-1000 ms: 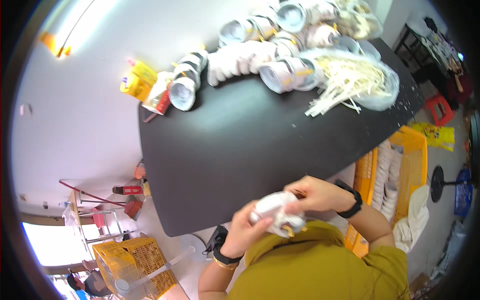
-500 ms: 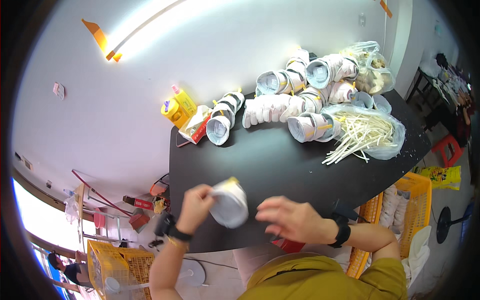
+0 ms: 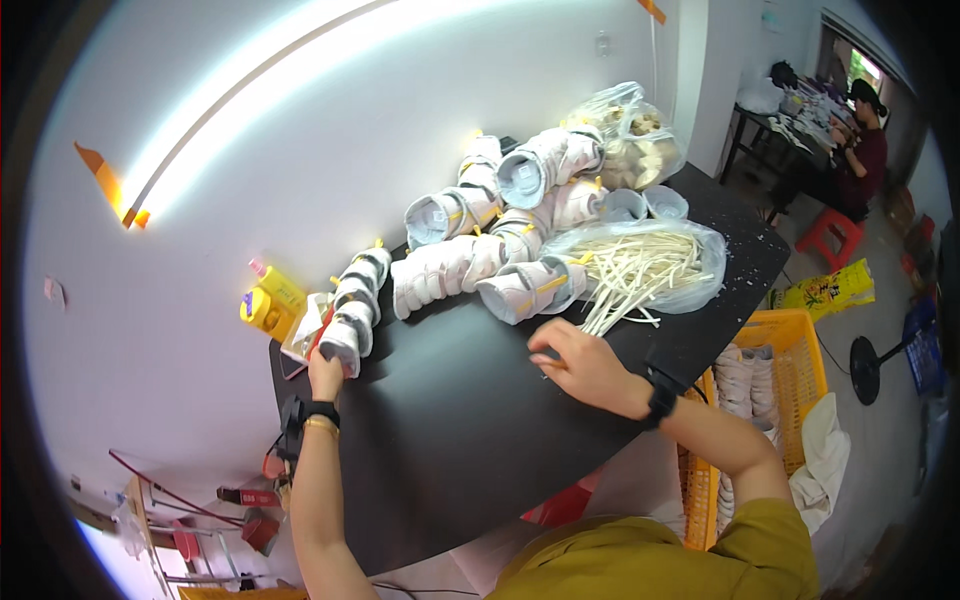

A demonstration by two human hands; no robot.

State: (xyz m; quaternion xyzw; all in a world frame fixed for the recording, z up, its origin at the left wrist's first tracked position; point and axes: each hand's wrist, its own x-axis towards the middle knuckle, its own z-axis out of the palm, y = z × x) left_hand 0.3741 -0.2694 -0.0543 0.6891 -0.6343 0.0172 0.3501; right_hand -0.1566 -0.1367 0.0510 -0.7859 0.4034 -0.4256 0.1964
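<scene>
My left hand (image 3: 326, 374) is closed on a white shoe upper (image 3: 342, 344) with a grey lining. That upper sits at the near end of a row of nested shoe uppers (image 3: 362, 284) on the left of the black table (image 3: 430, 430). Over the table at centre right hovers my right hand (image 3: 583, 366), its fingers loosely bent and apart, with nothing visible in them. Just beyond it lies a bundle of thin white strips (image 3: 640, 262), spilling from a clear plastic bag (image 3: 708, 272). One more shoe upper (image 3: 520, 292) lies beside the strips.
More rows of shoe uppers (image 3: 440, 272) lie along the back. A filled plastic bag (image 3: 640, 150) stands behind them. Yellow bottles (image 3: 268, 312) and a tissue box (image 3: 305, 335) are at the left edge. A yellow crate (image 3: 800, 365) holds uppers at right. Farther off, a person (image 3: 865, 150) sits.
My left hand has carried the shoe upper from the table's near middle to the row at left. My right hand has moved forward toward the strips. The view has shifted right.
</scene>
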